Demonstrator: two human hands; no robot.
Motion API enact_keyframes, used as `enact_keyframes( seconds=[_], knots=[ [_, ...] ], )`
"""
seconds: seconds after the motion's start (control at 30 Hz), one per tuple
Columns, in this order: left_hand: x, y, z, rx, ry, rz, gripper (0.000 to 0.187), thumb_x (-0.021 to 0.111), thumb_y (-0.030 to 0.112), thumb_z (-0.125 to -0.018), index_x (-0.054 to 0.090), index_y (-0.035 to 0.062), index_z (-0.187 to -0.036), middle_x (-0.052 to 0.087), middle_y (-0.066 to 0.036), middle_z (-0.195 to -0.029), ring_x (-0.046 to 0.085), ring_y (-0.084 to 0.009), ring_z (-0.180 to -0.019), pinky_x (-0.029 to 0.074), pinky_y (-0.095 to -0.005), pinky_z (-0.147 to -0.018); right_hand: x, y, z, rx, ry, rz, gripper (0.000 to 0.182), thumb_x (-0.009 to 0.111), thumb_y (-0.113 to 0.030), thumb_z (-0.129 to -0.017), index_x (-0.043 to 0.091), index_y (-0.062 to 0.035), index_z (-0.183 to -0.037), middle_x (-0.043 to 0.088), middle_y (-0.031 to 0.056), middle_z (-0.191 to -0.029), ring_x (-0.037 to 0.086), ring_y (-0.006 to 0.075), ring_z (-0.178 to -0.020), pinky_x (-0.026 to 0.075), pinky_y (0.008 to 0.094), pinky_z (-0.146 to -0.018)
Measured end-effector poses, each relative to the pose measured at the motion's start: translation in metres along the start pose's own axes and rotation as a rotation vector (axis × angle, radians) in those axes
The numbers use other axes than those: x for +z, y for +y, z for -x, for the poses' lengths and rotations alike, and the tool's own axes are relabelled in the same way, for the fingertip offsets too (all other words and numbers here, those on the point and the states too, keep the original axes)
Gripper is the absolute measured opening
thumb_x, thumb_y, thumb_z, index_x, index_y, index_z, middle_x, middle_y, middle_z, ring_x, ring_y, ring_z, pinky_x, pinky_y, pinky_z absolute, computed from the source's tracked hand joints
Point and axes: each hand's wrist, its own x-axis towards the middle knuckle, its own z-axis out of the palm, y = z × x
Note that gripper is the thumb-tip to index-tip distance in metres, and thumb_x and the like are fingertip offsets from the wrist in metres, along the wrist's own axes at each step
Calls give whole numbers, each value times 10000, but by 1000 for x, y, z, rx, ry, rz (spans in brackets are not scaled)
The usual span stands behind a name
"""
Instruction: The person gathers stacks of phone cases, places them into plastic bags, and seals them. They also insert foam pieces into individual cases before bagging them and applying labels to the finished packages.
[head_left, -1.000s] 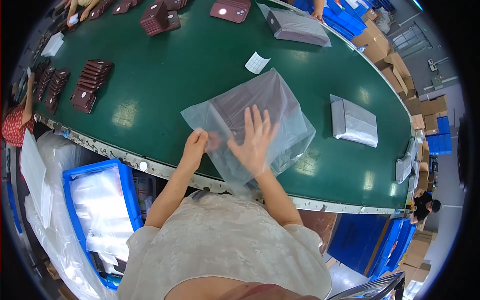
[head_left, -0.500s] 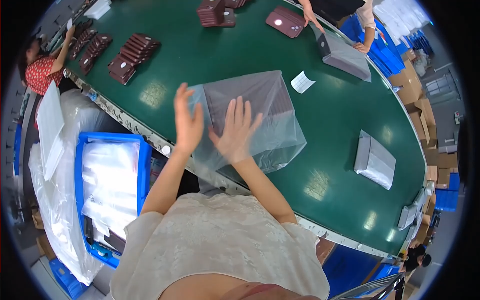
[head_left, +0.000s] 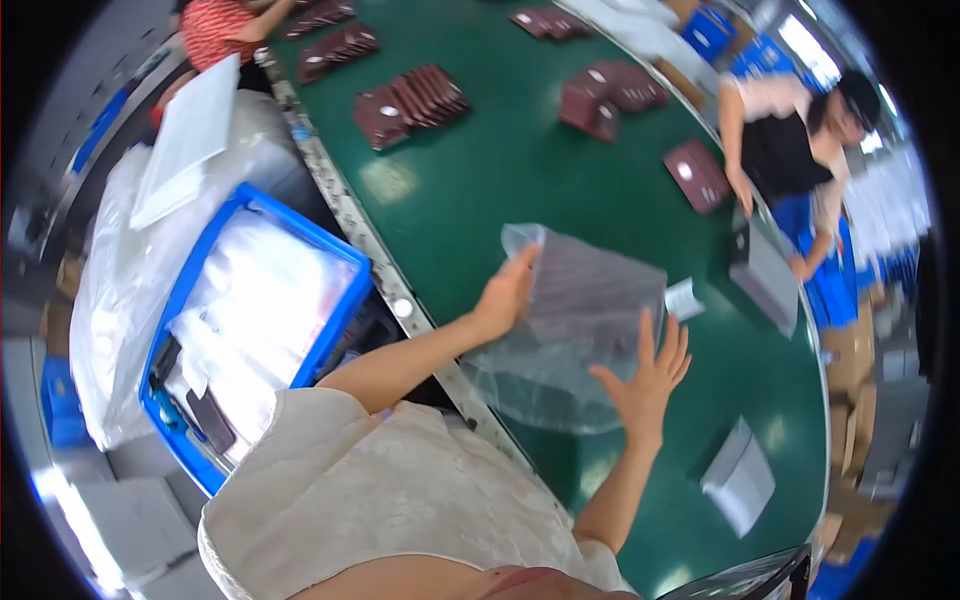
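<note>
A clear plastic bag (head_left: 560,395) lies on the green table around a stack of dark maroon, flat pieces (head_left: 600,285), which shows hazily through the film. My left hand (head_left: 505,298) is at the bag's left side, its fingers closed together on the film near the upper left corner; its thumb is hard to make out. Over the lower right side of the bag is my right hand (head_left: 650,385), fingers spread wide and holding nothing. Just past the bag's right edge lies a white label sheet (head_left: 684,299).
A blue crate (head_left: 335,262) of clear bags stands at left beside the table edge. Maroon stacks (head_left: 430,97) sit farther up the table. A co-worker (head_left: 790,140) at right handles a wrapped bundle (head_left: 765,275). Another wrapped bundle (head_left: 740,478) lies lower right.
My view has turned, shifting the table scene. My left hand has come down onto the bag's left side; my right hand has moved from the bag's middle to its right side.
</note>
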Motion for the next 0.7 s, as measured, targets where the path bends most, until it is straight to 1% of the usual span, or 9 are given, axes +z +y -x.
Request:
enact_keyframes(
  seconds=[0.03,0.13,0.2,0.33,0.4,0.47,0.53,0.6,0.7],
  knots=[
    [-5,12,-1,13,-17,-43,435,463,109,-1035,420,41,-1462,536,-248,-1392,545,-385,-1269,460,-403,-1039,11,0,-4,-46,27,-16,867,853,-249,-683,479,-185,-1462,406,184,-1506,492,422,-1195,451,532,-947],
    [-14,18,-11,154,35,-69,443,478,90,-1015,429,49,-1454,542,-248,-1377,559,-392,-1243,466,-408,-1034,64,10,-4,182,-144,-295,1041,882,-386,-636,370,-257,-1533,211,177,-1613,450,459,-1194,427,562,-955],
    [-19,14,-23,207,41,-84,448,486,81,-1005,433,54,-1449,545,-247,-1370,565,-395,-1229,469,-410,-1032,74,-4,-9,197,-101,-252,1027,879,-390,-641,381,-242,-1526,235,190,-1599,451,461,-1190,424,558,-969],
    [-49,0,-78,288,-104,-138,510,518,-24,-903,520,109,-1395,664,-179,-1163,644,-332,-1083,527,-384,-890,85,-41,1,298,-3,-155,992,866,-407,-659,403,-201,-1512,274,210,-1579,449,471,-1183,416,553,-998],
    [-77,17,-112,127,-442,-372,437,548,-19,-842,615,82,-1262,664,-190,-1178,628,-368,-1106,519,-427,-917,90,-44,2,327,55,-128,977,852,-427,-678,402,-183,-1510,259,200,-1593,442,480,-1185,411,557,-1002],
    [-98,20,-150,271,-210,-479,306,543,-4,-837,662,29,-1117,664,-188,-1162,612,-390,-1104,505,-447,-936,93,-43,3,318,70,-143,974,852,-420,-680,402,-168,-1507,266,201,-1590,440,482,-1188,406,561,-1007],
    [-125,5,-200,354,216,-607,345,543,28,-846,616,19,-1183,655,-197,-1165,616,-391,-1076,497,-454,-939,93,-40,4,286,97,-163,969,852,-407,-685,403,-138,-1502,279,202,-1584,436,485,-1193,396,569,-1017],
    [-155,-14,-244,313,480,-750,419,571,106,-859,546,19,-1268,628,-204,-1206,611,-411,-1060,487,-485,-941,94,-39,3,280,92,-154,969,852,-403,-686,404,-127,-1499,286,205,-1580,436,480,-1194,396,565,-1018],
    [-173,-54,-275,205,696,-946,526,596,199,-873,470,48,-1360,586,-202,-1261,571,-403,-1135,454,-523,-967,95,-37,3,268,86,-137,967,852,-394,-687,406,-104,-1494,299,210,-1571,436,471,-1195,395,556,-1021]
  ],
)
